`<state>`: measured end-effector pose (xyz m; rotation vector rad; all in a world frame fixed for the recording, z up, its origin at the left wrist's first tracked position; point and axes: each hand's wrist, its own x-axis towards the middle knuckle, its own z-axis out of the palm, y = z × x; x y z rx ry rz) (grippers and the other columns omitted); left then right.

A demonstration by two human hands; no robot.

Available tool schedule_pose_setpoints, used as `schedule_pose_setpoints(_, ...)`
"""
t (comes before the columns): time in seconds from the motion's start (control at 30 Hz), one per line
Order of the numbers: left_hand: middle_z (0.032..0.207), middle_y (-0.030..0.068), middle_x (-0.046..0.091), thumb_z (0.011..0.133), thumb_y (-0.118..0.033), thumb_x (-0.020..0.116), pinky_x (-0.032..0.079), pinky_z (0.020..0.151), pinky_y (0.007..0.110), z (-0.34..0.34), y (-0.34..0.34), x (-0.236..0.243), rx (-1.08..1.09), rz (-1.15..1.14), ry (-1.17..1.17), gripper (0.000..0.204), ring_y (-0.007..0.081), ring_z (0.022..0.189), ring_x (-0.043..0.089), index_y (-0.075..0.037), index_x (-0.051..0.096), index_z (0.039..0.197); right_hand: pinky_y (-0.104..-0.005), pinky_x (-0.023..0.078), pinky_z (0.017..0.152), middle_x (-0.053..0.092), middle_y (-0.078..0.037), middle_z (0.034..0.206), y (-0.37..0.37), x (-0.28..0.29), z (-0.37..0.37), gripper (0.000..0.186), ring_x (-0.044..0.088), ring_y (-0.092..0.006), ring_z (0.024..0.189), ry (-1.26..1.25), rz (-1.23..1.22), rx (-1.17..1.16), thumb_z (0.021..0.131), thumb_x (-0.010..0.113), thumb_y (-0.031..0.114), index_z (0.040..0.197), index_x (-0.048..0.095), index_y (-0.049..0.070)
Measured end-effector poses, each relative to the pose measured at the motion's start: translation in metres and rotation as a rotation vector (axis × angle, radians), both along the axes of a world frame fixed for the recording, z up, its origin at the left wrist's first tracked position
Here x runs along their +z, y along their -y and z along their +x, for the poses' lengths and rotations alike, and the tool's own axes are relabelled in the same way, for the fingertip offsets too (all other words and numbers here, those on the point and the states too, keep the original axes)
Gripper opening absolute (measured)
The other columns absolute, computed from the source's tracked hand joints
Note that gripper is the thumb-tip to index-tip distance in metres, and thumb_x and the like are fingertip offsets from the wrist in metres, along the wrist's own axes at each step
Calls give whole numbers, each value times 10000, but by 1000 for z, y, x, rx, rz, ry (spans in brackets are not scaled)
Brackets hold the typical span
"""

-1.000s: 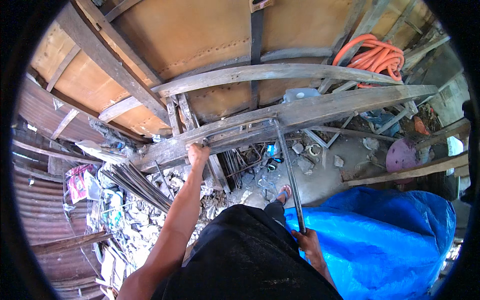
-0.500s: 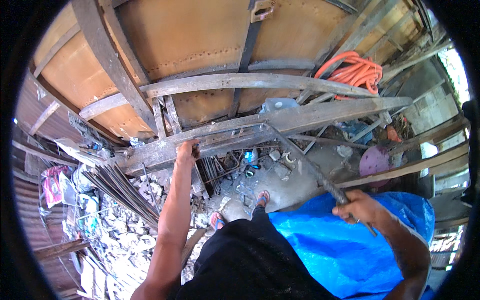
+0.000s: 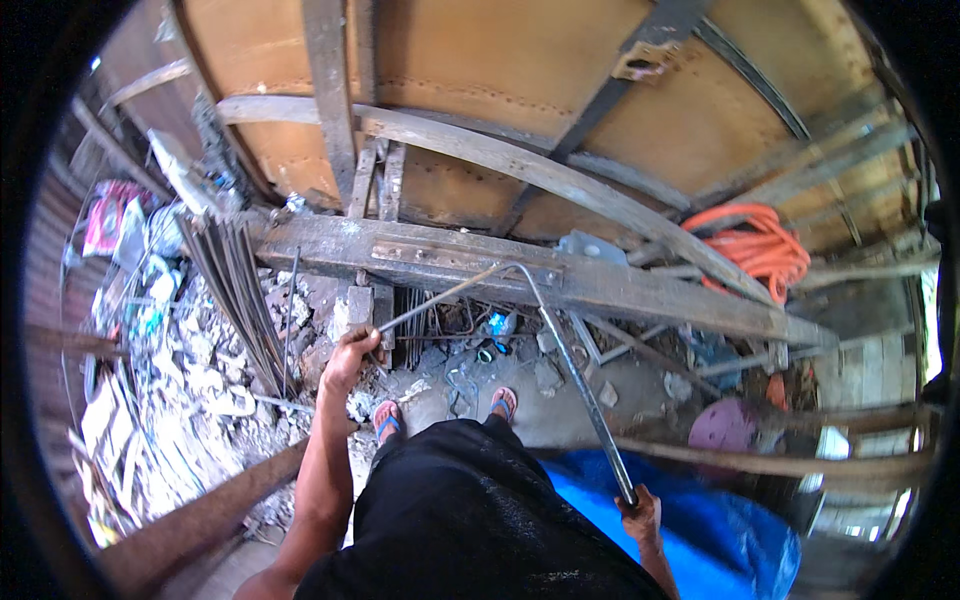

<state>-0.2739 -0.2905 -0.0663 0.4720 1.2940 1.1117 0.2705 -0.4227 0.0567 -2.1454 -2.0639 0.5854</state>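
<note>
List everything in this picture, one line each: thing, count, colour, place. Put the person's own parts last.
bent steel rod: one, grey, running from the left hand up to the beam, where it bends.
pipe lever: one, grey, slanting from the rod's bend down to the right hand.
wooden beam: one, weathered grey-brown, across the middle.
bundle of rods: one, dark grey, leaning at left.
hose coil: one, orange, upper right.
tarp: one, blue, lower right.
rubble: a heap, pale grey, left ground.
round pink thing: one, right of the feet.
sandals: two, red-and-blue, on the feet.
left hand: gripping the rod's end.
right hand: gripping the pipe's lower end.
</note>
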Motion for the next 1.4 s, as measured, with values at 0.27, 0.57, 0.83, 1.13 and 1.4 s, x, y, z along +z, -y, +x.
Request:
schedule_pose_setpoints(0.27, 649, 42, 529, 916, -258, 458, 438, 546, 282, 96, 41, -6, 224, 51, 260, 255, 147, 574, 523, -41, 536, 807, -449, 438, 581, 574, -200, 711, -201, -18, 133, 290, 563, -405, 696, 25, 172, 432, 664, 726, 218, 799, 556, 26)
schedule_pose_setpoints(0.57, 612, 11, 483, 898, -270, 502, 396, 511, 256, 205, 42, -14, 541, -31, 308, 252, 129, 514, 464, -31, 544, 833, -436, 446, 716, 601, -183, 852, -402, -10, 156, 363, 568, -387, 810, 292, 88, 707, 677, 709, 239, 926, 556, 24)
schedule_pose_setpoints(0.83, 636, 15, 491, 894, -281, 512, 383, 503, 240, 236, 38, -12, 582, 48, 247, 254, 116, 531, 457, -36, 526, 827, -426, 453, 665, 597, -154, 823, -445, -16, 163, 342, 574, -360, 775, 290, 254, 846, 694, 692, 266, 922, 536, 64)
schedule_pose_setpoints(1.13, 580, 16, 432, 882, -246, 523, 341, 465, 253, 260, 31, -20, 600, 31, 224, 248, 122, 494, 421, -17, 533, 787, -430, 433, 807, 597, -184, 985, -461, -24, 168, 493, 559, -358, 925, 347, 67, 795, 721, 673, 353, 1084, 543, 46)
schedule_pose_setpoints(1.4, 530, 21, 453, 869, -255, 493, 357, 422, 270, 266, 18, -26, 436, -110, -114, 267, 129, 434, 443, -10, 569, 793, -412, 392, 908, 554, -199, 1124, -483, -34, 181, 519, 505, -352, 1070, 303, -40, 580, 782, 598, 420, 1134, 541, 42)
